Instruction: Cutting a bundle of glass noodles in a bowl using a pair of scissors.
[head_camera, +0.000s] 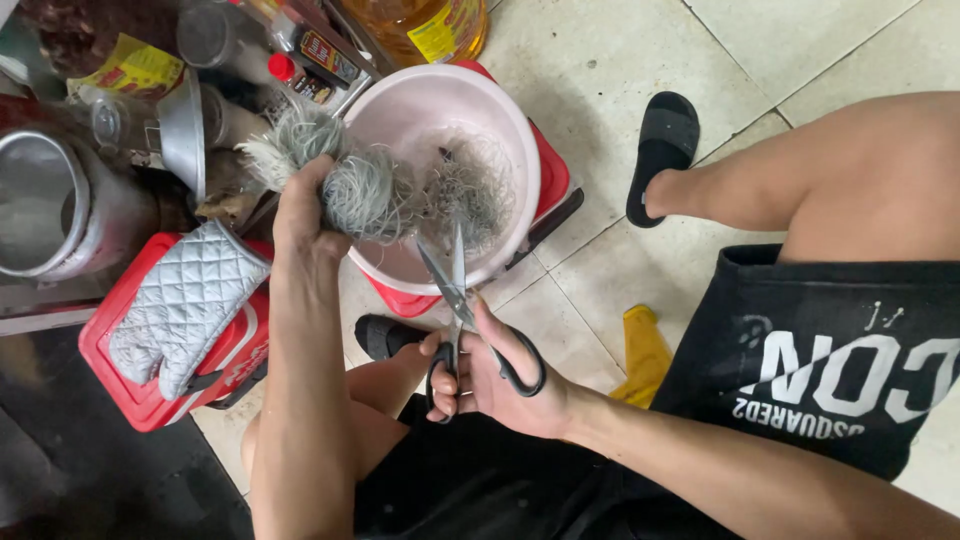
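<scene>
Open tiled floor (600, 60) lies right of the pink basin (440, 110), broken only by a black slipper (662, 150) and a yellow cloth (645, 352). Left side is crowded: steel pot (50, 205), metal funnel (185, 130), bottles (300, 50) and quilted oven mitt (185, 305) on a red box (130, 385). Basin mouth is partly blocked by the grey fibre bundle (365, 195) and open scissors (455, 300). Bare knees flank the gap beneath.

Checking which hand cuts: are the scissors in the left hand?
No. The right hand holds the black-handled scissors; the left hand grips the grey noodle bundle.
</scene>
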